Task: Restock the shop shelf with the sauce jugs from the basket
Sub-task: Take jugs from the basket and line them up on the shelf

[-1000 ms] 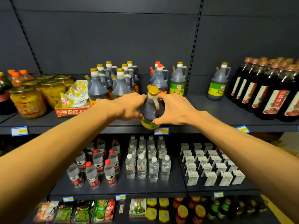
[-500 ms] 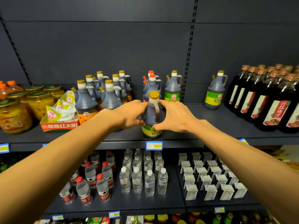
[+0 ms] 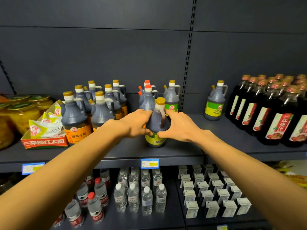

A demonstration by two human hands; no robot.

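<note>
Sauce jug (image 3: 157, 123) (green label) stood near shelf edge (image 3: 116, 163), left hand (image 3: 136, 123) and right hand (image 3: 179, 127) curled round it; a careless release risked toppling it onto the red-capped jugs (image 3: 147, 97) behind.

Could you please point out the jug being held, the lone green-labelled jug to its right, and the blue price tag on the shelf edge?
held jug (image 3: 157, 122): head view, dark shoulder below the neck.
lone green-labelled jug (image 3: 214, 109): head view, green label.
blue price tag (image 3: 149, 163): head view, middle of the tag.

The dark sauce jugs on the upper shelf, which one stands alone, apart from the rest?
The yellow-capped, green-labelled dark sauce jug right of the perforated upright. It stands by itself; the others cluster left of that upright.
</note>
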